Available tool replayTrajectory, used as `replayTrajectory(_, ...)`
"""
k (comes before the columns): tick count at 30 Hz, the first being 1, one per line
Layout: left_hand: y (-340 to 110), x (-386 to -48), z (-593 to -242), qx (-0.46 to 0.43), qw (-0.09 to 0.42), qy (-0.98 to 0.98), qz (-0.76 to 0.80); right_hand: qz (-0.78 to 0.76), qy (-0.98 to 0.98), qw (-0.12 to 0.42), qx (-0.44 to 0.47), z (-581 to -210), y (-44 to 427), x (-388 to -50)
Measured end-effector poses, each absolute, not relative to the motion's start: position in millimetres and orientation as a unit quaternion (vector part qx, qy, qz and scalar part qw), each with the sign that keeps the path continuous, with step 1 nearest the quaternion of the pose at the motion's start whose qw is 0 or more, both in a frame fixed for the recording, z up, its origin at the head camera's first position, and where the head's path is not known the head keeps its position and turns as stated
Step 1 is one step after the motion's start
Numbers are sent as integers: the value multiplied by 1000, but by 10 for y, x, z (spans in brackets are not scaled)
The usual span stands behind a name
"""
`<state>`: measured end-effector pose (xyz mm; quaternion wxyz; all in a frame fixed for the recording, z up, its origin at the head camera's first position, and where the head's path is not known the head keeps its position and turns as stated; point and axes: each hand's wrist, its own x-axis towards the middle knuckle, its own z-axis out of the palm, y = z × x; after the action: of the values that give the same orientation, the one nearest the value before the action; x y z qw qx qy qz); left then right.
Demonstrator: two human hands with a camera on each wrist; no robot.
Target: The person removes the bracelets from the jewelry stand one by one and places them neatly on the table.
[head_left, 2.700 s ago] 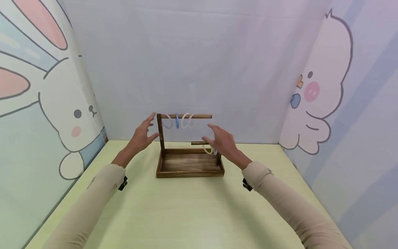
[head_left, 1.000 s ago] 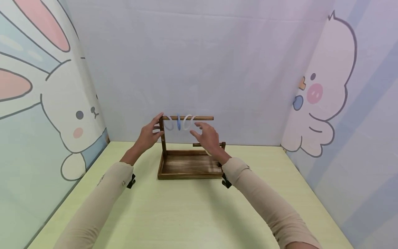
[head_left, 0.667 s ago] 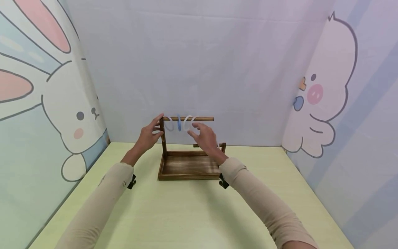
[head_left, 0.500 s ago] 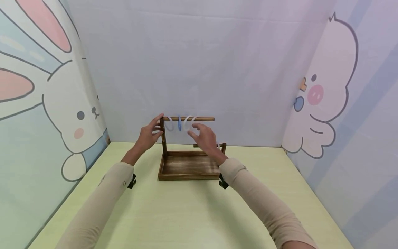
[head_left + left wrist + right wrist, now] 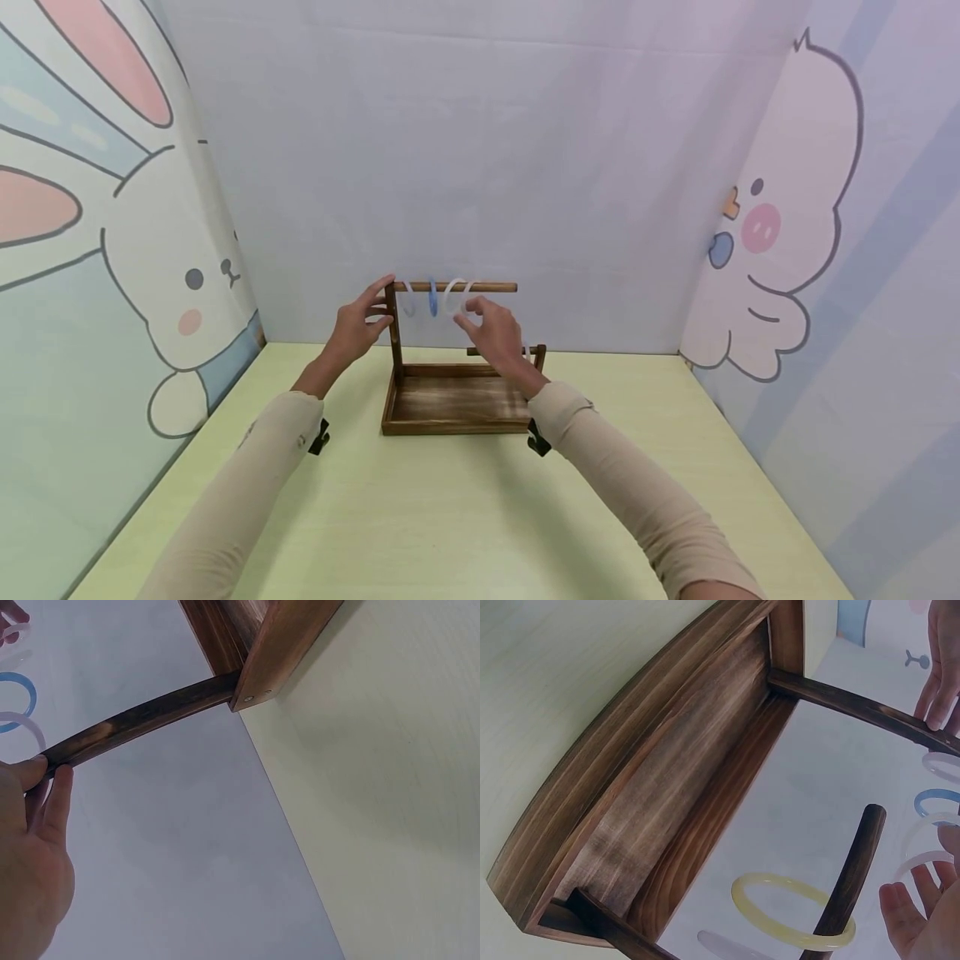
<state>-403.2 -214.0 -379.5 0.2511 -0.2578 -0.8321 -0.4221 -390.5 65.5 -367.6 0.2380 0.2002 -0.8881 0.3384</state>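
A dark wooden bangle rack (image 5: 396, 350) has a tray base and a long upper bar (image 5: 498, 287). On that bar hang a pale lilac bangle (image 5: 410, 307), a blue bangle (image 5: 432, 300) and whitish bangles (image 5: 447, 292). With thumb and fingers, my left hand (image 5: 354, 327) grips the top of the rack's left post, plainly seen in the left wrist view. My right hand (image 5: 497, 337) has thumb and fingers about the rightmost pale bangle (image 5: 919, 862), pinching its lower part below the bar. A yellow bangle (image 5: 754, 911) hangs on the shorter lower bar (image 5: 859, 855).
The rack stands on a pale yellow-green table (image 5: 450, 517), close to the grey back wall cloth (image 5: 480, 167). Cartoon-printed panels enclose both sides. Another pale bangle (image 5: 727, 946) shows beside the yellow one. The rack's right post (image 5: 541, 354) stands behind my right wrist.
My left hand has come in from the left onto the post. From above the lower bar, my right hand has moved left to the pale bangle, its fingers closing, and that bangle shifts slightly.
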Motion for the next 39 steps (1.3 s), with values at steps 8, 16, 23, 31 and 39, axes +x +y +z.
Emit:
replayTrajectory(8,-2129,-4035,-3781,-250,248,-836,-420,378,-873,237,196,-3715,726,-3939)
replayTrajectory(16,-2161,-4068,-3815,-251,247,-841,-411,412,-852,249,208,-3721,789,-3974)
replayTrajectory(23,-2156,-4076,-3804,-256,249,-838,-412,413,-854,254,190,-3683,845,-3975)
replayTrajectory(31,-2160,-4094,-3810,-265,258,-834,-409,429,-849,248,180,-3628,892,-3948)
replayTrajectory(39,-2174,-4099,-3797,-262,250,-837,-411,426,-848,261,177,-3657,985,-3999)
